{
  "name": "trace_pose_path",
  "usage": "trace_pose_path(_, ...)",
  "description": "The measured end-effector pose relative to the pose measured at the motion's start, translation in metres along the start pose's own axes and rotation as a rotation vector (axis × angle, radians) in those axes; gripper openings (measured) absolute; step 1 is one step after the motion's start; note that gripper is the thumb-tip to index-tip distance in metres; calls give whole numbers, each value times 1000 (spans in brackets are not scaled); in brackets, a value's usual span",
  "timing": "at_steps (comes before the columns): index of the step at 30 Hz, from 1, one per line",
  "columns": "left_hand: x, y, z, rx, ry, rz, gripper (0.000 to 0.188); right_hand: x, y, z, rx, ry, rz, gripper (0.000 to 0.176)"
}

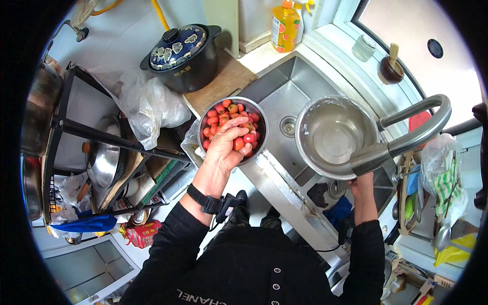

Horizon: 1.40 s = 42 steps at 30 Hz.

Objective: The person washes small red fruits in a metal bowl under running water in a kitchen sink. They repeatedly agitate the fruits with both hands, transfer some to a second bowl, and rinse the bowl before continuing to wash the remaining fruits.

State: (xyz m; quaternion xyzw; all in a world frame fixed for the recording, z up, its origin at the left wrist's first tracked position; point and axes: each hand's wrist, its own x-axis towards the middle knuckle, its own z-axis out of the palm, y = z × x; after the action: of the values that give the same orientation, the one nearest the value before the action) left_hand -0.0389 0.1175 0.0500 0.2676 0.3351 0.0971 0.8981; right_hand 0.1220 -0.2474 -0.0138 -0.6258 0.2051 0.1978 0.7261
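My left hand [225,146] reaches over a round metal bowl [263,114] full of small red fruits [214,121], perhaps hawthorns. Several of the fruits lie between its thumb and curled fingers. At the near rim of a wider stainless steel basin [299,135], my right hand [360,183] grips from below, its fingers partly hidden. The basin is over the right part of the sink, under the faucet head [368,159]. No fruit shows in the basin; whether it holds water is hard to tell.
The sink [267,91] has a drain [288,126] between the two vessels. A lidded black pot [190,76] stands on a wooden board [232,76] beside plastic bags [167,103]. A yellow bottle [284,30] stands behind the sink. The curved faucet [438,114] arches in from the right.
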Motion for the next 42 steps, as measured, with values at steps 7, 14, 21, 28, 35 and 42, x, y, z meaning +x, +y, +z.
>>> trace_pose_path(7, -7, 0, 4, 5, 34, 15, 27, 99, 30, 33, -116, 39, -159, 14)
trace_pose_path(14, -9, 1, 0, -26, 61, 35, 28, 89, 22, 26, -313, 89, -75, 20)
trace_pose_path(21, -3, 2, 1, 23, 64, 53, 27, 94, 5, 48, -605, 153, -216, 18)
trace_pose_path(28, 0, -1, 3, 32, 4, 26, 26, 56, -36, 50, -1106, 74, -693, 24)
trace_pose_path(35, 5, -3, 6, 59, 4, 17, 27, 33, -55, 58, -1073, -30, -1156, 35)
trace_pose_path(42, -1, -6, 7, 26, -10, 12, 26, 41, -51, 44, -1163, 21, -1363, 53)
